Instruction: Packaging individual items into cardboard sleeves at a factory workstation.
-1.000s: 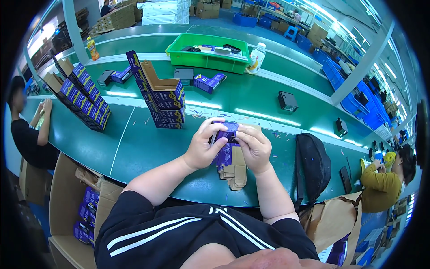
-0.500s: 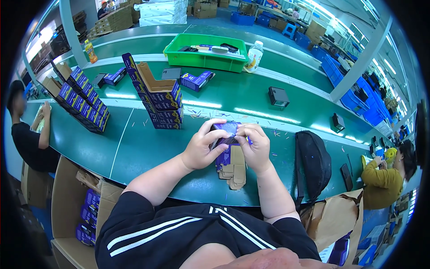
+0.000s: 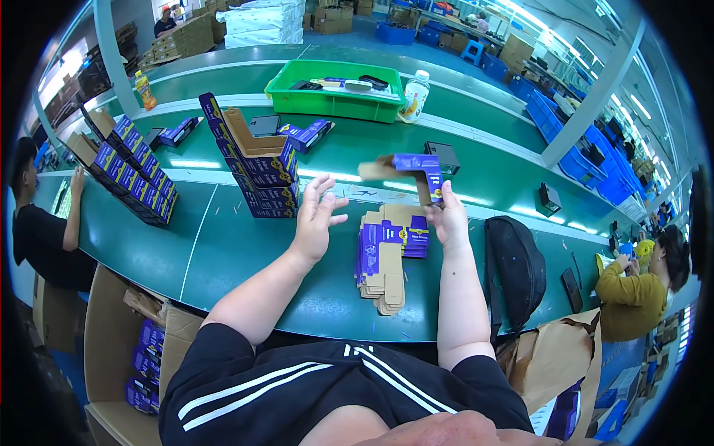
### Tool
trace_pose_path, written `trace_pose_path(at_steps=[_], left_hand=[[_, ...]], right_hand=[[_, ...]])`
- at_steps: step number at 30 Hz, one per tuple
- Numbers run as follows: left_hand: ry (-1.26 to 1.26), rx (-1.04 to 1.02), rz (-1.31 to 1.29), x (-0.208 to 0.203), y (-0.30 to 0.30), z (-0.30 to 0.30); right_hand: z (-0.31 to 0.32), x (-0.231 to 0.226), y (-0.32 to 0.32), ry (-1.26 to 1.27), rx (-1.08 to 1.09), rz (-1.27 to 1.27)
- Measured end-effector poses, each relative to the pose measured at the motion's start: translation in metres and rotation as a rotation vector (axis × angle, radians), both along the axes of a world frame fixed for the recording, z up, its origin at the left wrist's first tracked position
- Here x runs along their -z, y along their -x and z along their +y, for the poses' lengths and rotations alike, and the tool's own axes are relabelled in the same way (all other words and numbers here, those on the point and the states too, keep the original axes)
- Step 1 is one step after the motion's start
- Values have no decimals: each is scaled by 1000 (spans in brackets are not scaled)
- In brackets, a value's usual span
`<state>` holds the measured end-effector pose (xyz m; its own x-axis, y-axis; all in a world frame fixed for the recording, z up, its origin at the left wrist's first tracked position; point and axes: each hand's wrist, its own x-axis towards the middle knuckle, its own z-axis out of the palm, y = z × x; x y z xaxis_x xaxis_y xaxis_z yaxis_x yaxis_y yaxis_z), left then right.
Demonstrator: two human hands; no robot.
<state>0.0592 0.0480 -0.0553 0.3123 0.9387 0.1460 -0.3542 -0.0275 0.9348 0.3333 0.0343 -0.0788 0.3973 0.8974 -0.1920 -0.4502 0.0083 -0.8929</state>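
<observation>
My right hand (image 3: 449,220) is raised above the work table, its thumb and fingers gripping the lower end of a purple cardboard box (image 3: 424,165). One brown flap of that box sticks out to the left, blurred by motion. My left hand (image 3: 316,224) holds nothing; its fingers are spread, apart from the box. Between my forearms lies a pile of flat purple and brown carton blanks (image 3: 381,260). Beyond my left hand stands a stack of folded purple boxes (image 3: 269,186), the top one gaping with brown inside.
More stacked purple boxes (image 3: 134,175) stand farther left. A green bin (image 3: 335,104) of parts sits at the back beside a white bottle (image 3: 415,97). A black bag (image 3: 515,271) lies at right. Black devices (image 3: 444,157) rest behind. Co-workers sit at both sides.
My hands have moved apart; the left one has let go of the box and opened. My right hand has lifted the box up and to the right, uncovering the carton blanks.
</observation>
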Motion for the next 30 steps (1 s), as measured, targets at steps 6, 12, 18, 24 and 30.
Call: trace_pose_path(at_steps=[6,12,18,24,30], left_hand=[[-75,48,78,8,-1,-3],[-107,90,187,12,2,-5],[-195,133,288,21,-5,2],[-275,247,176,20,-8,-4],[131,582,-144,-9,-2,-16]], right_hand=[[-4,-6,17,-48,75,-132],[-46,-45,52,86,-448,-1320],[-36,-25,37,80,-530,-1586],[-44,-42,57,-341,-395,-1292],[-43,-34,81,-556,-247,-901]])
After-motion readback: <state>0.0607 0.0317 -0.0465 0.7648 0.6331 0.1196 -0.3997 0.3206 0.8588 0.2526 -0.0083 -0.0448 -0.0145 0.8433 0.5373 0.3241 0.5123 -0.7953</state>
